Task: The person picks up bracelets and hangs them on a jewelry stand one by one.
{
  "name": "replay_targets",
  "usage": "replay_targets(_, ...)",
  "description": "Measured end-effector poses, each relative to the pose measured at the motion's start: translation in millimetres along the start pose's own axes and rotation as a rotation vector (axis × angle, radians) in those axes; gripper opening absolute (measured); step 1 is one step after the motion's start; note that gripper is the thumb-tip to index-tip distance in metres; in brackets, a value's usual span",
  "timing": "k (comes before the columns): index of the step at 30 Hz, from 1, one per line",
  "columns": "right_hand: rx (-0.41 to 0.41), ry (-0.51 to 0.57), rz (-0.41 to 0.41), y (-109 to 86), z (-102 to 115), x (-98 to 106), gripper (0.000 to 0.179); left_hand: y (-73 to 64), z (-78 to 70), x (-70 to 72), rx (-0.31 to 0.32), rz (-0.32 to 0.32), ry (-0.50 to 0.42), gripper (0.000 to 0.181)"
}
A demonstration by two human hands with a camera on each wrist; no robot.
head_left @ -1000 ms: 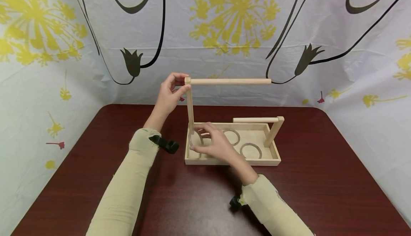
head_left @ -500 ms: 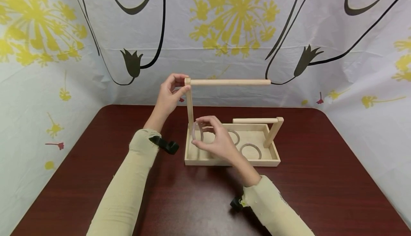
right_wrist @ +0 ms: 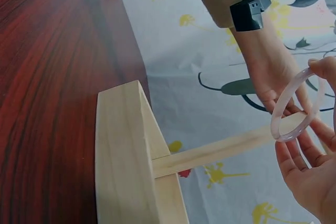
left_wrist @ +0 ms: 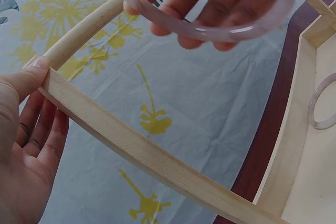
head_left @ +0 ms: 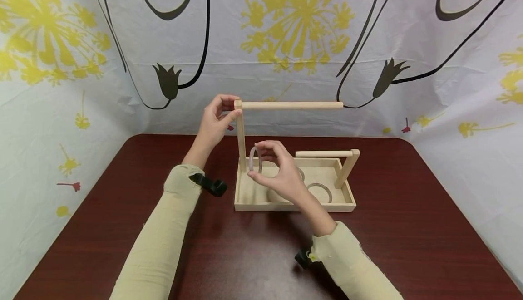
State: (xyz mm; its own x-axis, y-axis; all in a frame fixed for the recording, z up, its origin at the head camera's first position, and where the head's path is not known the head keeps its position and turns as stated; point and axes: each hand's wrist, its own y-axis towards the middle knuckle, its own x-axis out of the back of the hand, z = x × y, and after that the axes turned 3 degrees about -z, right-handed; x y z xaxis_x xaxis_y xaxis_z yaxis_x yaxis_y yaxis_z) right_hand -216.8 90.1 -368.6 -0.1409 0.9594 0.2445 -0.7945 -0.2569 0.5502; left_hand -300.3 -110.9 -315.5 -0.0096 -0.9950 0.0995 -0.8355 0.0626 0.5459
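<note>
My right hand (head_left: 283, 173) pinches a pale pinkish, translucent bangle (head_left: 251, 160) between thumb and fingers, holding it upright above the left part of a light wooden tray (head_left: 294, 207). In the right wrist view the bangle (right_wrist: 281, 103) stands on edge between thumb and fingertips. With thumb and fingers, my left hand (head_left: 214, 120) grips the top of the tall wooden post (head_left: 241, 141) at the tray's left end. From that top a long round rod (head_left: 292, 105) reaches right, its far end free.
A shorter post (head_left: 348, 168) with a rod (head_left: 324, 154) pointing left rises at the tray's right end. More bangles lie in the tray, one (head_left: 320, 184) at front right, another partly behind my right hand. The dark red table (head_left: 229, 254) meets a patterned cloth behind.
My right hand has lifted the bangle up from the tray and slightly right. The left hand keeps its grip on the tall post's top.
</note>
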Motion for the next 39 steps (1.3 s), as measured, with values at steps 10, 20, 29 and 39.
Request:
replay_targets(10,0.043,-0.013,-0.038,3.3,8,7,0.059,0.4,0.0,0.1,0.004,-0.005,-0.001,0.032)
replay_targets(20,0.045,-0.003,-0.079,5.8,14,13,0.06,0.1,0.8,0.7,0.003,-0.005,0.005,0.033)
replay_targets(29,0.048,0.003,-0.129,7.9,15,18,0.061,-0.1,0.8,0.3,0.002,-0.007,0.005,0.032)
replay_targets(39,0.05,0.024,-0.169,8.5,18,25,0.062,-0.3,0.5,-0.3,-0.003,-0.012,-0.01,0.031)
